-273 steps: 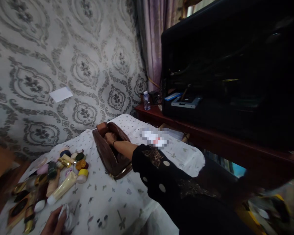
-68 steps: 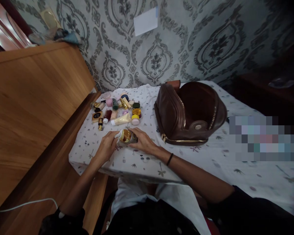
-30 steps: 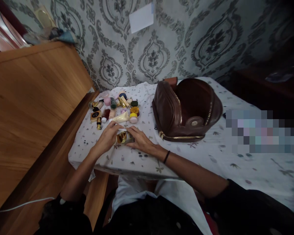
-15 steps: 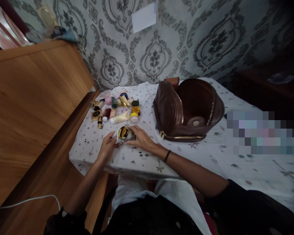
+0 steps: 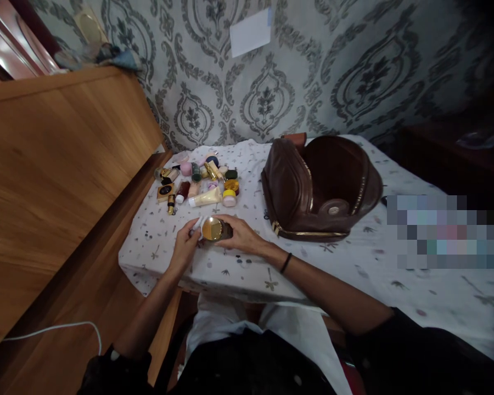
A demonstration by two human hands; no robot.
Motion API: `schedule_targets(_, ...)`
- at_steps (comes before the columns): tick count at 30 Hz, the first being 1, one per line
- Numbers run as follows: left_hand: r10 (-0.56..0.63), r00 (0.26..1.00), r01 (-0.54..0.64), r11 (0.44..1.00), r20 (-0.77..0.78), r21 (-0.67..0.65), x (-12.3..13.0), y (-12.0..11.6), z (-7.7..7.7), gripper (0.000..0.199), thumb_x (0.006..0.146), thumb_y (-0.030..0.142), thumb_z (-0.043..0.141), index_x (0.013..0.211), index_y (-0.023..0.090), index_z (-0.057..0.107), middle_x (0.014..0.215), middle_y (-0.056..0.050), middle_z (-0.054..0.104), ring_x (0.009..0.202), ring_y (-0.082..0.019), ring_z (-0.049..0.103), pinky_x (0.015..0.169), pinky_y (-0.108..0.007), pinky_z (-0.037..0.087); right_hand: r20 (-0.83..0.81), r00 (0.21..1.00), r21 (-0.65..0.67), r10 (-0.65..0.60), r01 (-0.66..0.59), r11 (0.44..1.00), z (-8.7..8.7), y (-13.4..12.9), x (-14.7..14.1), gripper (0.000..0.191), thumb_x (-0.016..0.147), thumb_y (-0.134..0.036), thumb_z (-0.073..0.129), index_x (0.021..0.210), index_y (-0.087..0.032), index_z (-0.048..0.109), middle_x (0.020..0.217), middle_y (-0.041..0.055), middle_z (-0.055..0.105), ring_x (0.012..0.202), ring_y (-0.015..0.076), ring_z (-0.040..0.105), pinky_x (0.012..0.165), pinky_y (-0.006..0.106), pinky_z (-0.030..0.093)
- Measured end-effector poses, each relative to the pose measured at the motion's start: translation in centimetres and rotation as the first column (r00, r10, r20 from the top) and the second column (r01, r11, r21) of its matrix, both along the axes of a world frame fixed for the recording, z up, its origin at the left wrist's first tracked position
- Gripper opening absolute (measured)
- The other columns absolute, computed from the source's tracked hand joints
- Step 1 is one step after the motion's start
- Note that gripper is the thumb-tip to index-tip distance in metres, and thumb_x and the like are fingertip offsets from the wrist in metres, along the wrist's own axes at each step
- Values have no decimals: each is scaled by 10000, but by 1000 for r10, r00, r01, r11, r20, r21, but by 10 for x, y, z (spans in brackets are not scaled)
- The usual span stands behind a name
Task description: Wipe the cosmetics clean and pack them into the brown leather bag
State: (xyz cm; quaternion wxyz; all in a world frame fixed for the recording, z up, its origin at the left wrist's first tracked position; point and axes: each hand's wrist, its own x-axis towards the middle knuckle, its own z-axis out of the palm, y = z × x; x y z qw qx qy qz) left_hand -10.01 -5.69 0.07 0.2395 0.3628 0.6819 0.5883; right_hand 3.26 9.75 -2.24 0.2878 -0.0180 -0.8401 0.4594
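Observation:
Over the near part of the cloth-covered table, my right hand (image 5: 243, 236) is closed around a cosmetic jar (image 5: 212, 229) with a shiny gold lid facing up. Thumb and fingers of my left hand (image 5: 184, 243) pinch a crumpled white wipe (image 5: 197, 224), pressed against the jar's left side. Just beyond the hands lie a cream tube (image 5: 206, 197) and a small jar with a yellow lid (image 5: 229, 198). My right fingers hide much of the jar's body.
Several more cosmetics, including a dark red bottle (image 5: 183, 191) and a gold compact (image 5: 165, 192), crowd the table's back left. An unzipped brown leather bag (image 5: 290, 189) stands to the right. A wooden panel (image 5: 66, 131) rises at left; the patterned wall is behind.
The jar has turned in my right hand, so its gold lid now faces me more fully. Both hands stay together on it. The view has shifted slightly.

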Motion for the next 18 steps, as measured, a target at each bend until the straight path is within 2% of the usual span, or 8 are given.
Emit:
schedule_targets(5, -9, 997, 6, 999, -82, -38, 5, -4, -2, 417, 835, 360, 608, 1187, 142, 653, 878, -45, 709, 606, -137, 586, 611, -263, 482, 30, 993, -75, -118, 120, 990, 8, -5, 0, 637, 652, -440, 847, 1179, -167, 615, 1129, 92, 688, 1041, 256, 644, 935, 383, 492)
schedule_targets(9, -6, 985, -1, 999, -173, -37, 13, -8, -3, 371, 866, 371, 578, 1161, 156, 640, 1018, -66, 671, 587, -114, 577, 585, -260, 494, 27, 984, -74, -175, 177, 981, 9, -4, 0, 634, 634, -431, 861, 1160, -182, 609, 1094, 72, 684, 1012, 250, 639, 912, 370, 489)
schedule_targets(11, -2, 965, -12, 999, -263, -51, 18, -11, -2, 330, 889, 361, 555, 1139, 162, 636, 1017, -63, 634, 617, -116, 586, 569, -248, 492, 25, 977, -59, -212, 213, 975, 8, -3, 0, 635, 623, -431, 867, 1149, -186, 610, 1097, 74, 673, 1019, 256, 630, 915, 377, 483)
schedule_targets(14, -38, 891, 3, 997, -453, -78, 27, -16, 3, 247, 925, 309, 520, 1100, 180, 639, 985, -61, 599, 764, -154, 607, 629, -250, 505, 36, 964, -27, -263, 264, 964, 6, -1, 0, 642, 620, -416, 868, 1160, -189, 606, 1115, 82, 650, 1034, 265, 611, 921, 398, 478)
schedule_targets(18, -116, 726, 31, 990, -678, -137, 35, -21, 13, 231, 960, 203, 453, 1116, 198, 623, 985, -59, 586, 911, -183, 589, 814, -307, 506, 75, 958, 23, -276, 275, 961, 5, -1, 2, 631, 641, -386, 850, 1189, -200, 599, 1113, 78, 615, 1046, 268, 597, 926, 412, 482)
